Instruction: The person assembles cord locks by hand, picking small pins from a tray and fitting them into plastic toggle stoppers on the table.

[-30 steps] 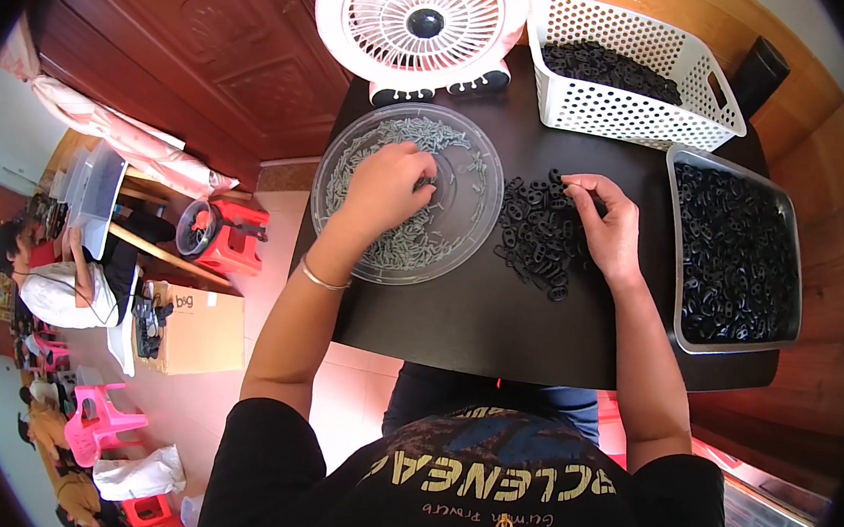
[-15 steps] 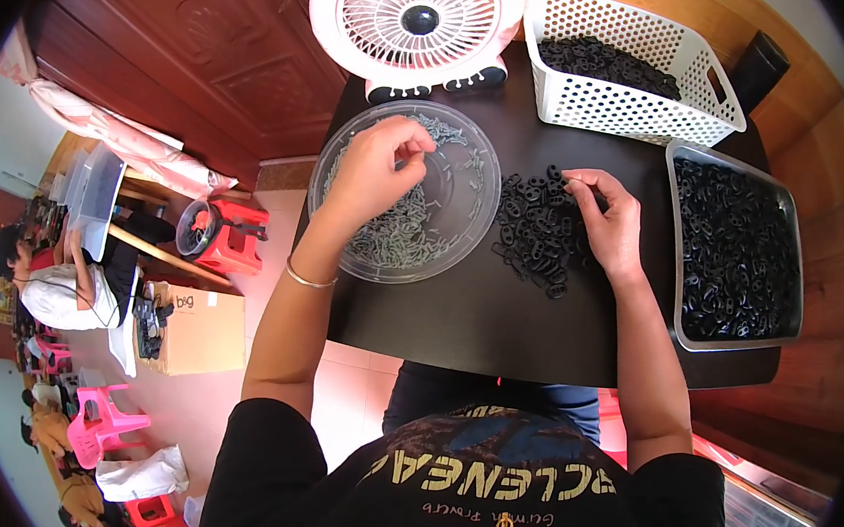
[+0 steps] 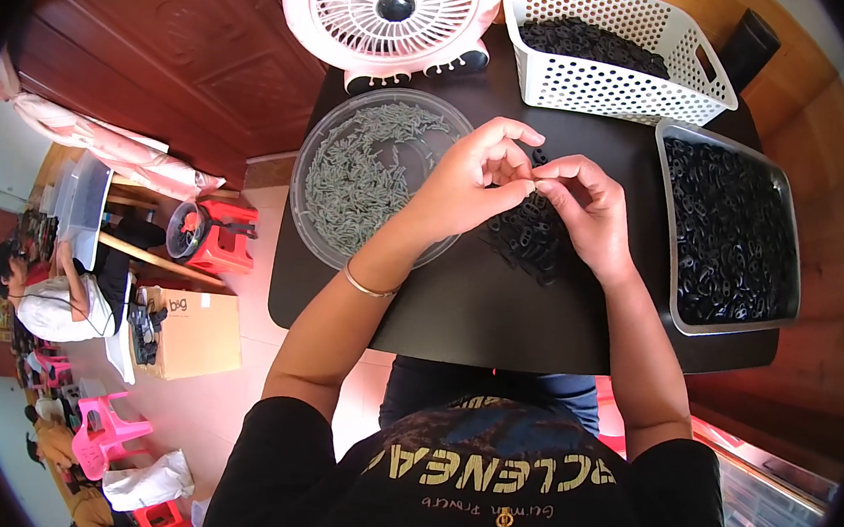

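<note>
Your left hand and right hand meet at the fingertips over the heap of black pieces; what they pinch, if anything, is too small to tell. Left of the heap stands a round clear tub of grey pegs; right of it, a tray full of more black pieces. Behind, on the same table, stand a white basket and a pink-and-white fan.

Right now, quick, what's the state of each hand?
Left hand: partly curled; grip can't be told.
Right hand: pinched closed; whether it holds anything can't be told.
</note>
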Action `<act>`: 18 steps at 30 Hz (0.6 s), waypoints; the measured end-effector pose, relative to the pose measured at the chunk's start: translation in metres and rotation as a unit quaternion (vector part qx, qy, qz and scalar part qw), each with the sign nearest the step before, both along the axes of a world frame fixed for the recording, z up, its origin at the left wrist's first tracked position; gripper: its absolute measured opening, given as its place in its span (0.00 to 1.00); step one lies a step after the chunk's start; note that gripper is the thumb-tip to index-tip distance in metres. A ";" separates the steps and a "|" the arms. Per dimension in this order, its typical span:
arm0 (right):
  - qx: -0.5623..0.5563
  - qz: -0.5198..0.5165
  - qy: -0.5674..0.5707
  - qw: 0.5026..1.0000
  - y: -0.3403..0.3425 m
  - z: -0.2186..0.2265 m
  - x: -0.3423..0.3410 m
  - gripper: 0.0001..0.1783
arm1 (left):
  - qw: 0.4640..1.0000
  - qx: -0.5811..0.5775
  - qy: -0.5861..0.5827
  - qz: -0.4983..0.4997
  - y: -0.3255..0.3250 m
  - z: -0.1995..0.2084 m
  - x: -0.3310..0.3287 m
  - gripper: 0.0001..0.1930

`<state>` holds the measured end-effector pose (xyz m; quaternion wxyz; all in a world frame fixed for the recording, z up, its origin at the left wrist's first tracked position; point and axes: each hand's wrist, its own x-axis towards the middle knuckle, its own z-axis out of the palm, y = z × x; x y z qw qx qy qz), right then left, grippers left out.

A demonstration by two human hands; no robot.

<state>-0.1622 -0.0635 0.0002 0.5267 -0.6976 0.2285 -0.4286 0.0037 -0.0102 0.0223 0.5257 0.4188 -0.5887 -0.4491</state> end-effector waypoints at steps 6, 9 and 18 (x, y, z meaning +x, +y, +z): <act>0.066 0.036 -0.011 0.997 -0.002 0.003 -0.005 0.03 | 0.994 0.046 0.099 -0.014 0.000 -0.004 -0.009 0.12; 0.076 0.044 -0.018 0.996 -0.002 0.001 -0.005 0.03 | 0.989 0.061 0.133 0.007 0.000 -0.009 -0.012 0.09; 0.096 0.030 -0.021 0.995 -0.001 -0.001 0.002 0.05 | 0.976 0.080 0.195 0.061 0.000 -0.023 -0.011 0.06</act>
